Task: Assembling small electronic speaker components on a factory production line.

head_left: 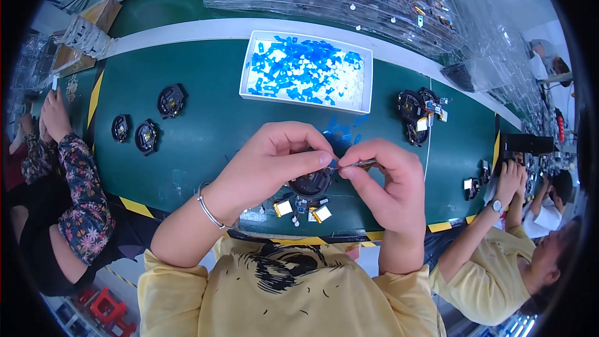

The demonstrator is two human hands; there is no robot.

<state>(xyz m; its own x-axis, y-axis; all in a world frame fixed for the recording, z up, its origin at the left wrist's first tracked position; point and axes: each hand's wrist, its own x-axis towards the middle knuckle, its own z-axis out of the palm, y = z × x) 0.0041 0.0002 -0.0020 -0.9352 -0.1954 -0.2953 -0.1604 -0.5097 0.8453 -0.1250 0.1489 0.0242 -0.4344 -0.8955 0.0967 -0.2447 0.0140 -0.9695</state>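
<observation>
My left hand (274, 159) is closed, thumb and forefinger pinching a small blue piece (333, 164) by its edge. Facing it, my right hand (393, 181) is closed on a small thin part (367, 163), whose kind I cannot make out; its tip meets the blue piece. Just under my fingertips is a round black housing (311, 183), partly hidden by the left hand. Beside its near edge lie two silvery battery pouches, one left (282, 208) and one right (321, 213), with small circuit parts between them. Loose blue pieces (342, 132) are scattered beyond my hands.
A white box (244, 90) of blue pieces stands beyond my hands. Several black housings lie at left (171, 100) and right (412, 105). Clear plastic trays (262, 1) of electronics are stacked at the back. Co-workers sit left (81, 193) and right (493, 262).
</observation>
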